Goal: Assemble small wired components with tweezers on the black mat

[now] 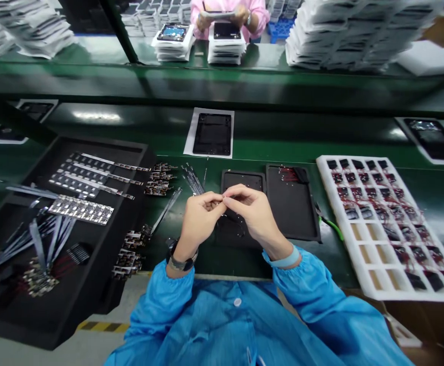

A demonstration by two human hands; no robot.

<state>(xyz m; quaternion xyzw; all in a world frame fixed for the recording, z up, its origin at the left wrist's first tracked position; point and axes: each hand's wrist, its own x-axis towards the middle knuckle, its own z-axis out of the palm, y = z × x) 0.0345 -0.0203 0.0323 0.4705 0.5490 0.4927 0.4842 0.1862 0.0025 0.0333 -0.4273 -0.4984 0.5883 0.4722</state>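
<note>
My left hand [202, 216] and my right hand [250, 208] meet fingertip to fingertip over the work surface. Both are closed in a pinch on something tiny, mostly hidden by the fingers. Under them lies a black shallow tray [243, 179] with small bright specks in it. Beside it on the right, another black tray [292, 208] carries a few parts with red wires [289, 174]. Thin strip-like flex cables [192, 179] lie just beyond my left hand. Past the trays, a black tablet-like panel [213, 133] rests on a white sheet.
Left stands a black foam box [92, 264] with flex cables and boards. Small metallic parts [160, 179] are piled at its edge. To the right are green-handled pliers [332, 223] and a white foam tray [353, 264] of wired black parts. Across the bench, a person in pink [258, 15] handles a panel.
</note>
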